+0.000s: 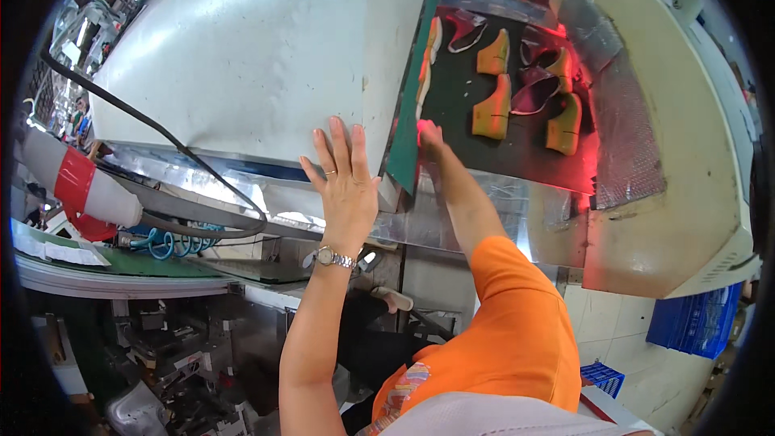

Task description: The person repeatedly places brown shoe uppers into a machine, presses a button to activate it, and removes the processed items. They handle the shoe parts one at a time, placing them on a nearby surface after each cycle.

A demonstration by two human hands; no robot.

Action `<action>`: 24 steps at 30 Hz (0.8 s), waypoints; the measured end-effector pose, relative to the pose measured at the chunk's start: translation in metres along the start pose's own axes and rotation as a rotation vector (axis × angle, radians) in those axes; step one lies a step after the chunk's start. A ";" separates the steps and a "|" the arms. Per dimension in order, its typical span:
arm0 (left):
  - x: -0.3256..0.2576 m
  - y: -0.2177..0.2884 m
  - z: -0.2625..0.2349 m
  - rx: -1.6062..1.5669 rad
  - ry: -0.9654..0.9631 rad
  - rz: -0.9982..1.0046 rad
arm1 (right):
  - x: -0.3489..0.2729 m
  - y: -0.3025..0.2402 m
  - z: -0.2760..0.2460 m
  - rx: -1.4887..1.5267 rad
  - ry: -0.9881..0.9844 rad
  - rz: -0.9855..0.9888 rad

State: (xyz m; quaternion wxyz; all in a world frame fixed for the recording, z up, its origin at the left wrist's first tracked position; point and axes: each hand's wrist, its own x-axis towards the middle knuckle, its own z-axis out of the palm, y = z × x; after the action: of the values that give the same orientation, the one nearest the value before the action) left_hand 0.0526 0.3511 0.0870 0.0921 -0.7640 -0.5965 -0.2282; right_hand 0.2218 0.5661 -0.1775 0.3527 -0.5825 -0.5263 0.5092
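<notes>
My left hand (346, 163) lies against the large white metal housing (274, 56), its fingers spread and nothing in them. On that arm are a ring and a metal wristwatch (335, 257). My right arm stretches out to a dark conveyor bed under red light. There my right hand (431, 136) is at the near end of a pale shoe sole (423, 93) standing along the bed's left edge. Glare and the small size hide its fingers, so a grip cannot be made out. Beside it lie yellowish wedge soles (491, 113) and dark shoe uppers (536, 92).
A green flap (406, 133) hangs at the housing's edge. To the right stands a cream machine cover (686, 210) lined with bubble wrap (626, 137). A black cable (137, 113) arcs on the left. Blue crates (696, 321) stand on the floor at right.
</notes>
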 end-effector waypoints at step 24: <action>-0.411 -0.007 -0.217 -0.767 0.123 -0.934 | -0.438 -0.120 0.175 -0.050 -0.420 -0.773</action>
State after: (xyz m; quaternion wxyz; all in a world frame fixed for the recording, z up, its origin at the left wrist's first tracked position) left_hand -0.0813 -0.0936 0.0886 -0.2652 -0.3856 -0.7374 -0.4870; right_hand 0.0548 0.1417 -0.0077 0.3883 -0.2349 -0.7782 0.4342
